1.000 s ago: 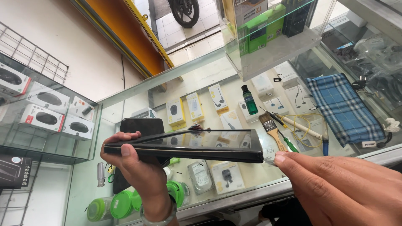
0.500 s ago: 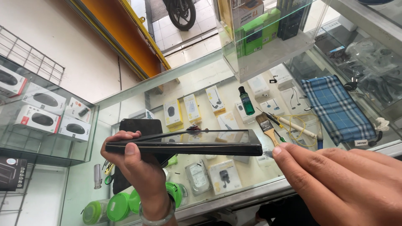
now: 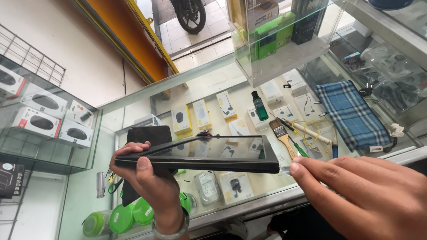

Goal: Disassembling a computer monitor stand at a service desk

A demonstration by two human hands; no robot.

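Observation:
My left hand [image 3: 153, 182] grips the left end of a black tablet [image 3: 209, 153], held nearly flat and edge-on above a glass counter. Its glossy screen faces up and mirrors the boxes below. My right hand [image 3: 360, 195] is at the tablet's right corner, with thumb and forefinger pinched on a small clear tab [image 3: 284, 169] that sticks out from that corner. A bracelet circles my left wrist.
On the glass counter [image 3: 213, 89] lie a paintbrush [image 3: 281, 133], a green bottle [image 3: 259, 106], a yellow cable, a blue plaid cloth [image 3: 353, 115] and a black case [image 3: 147, 135]. Boxed accessories fill the shelf below. Glass display cases [image 3: 40, 120] stand left and behind.
My right hand has come slightly forward and closed its fingertips on the tab at the tablet's right corner. The tablet has stayed almost still in my left hand.

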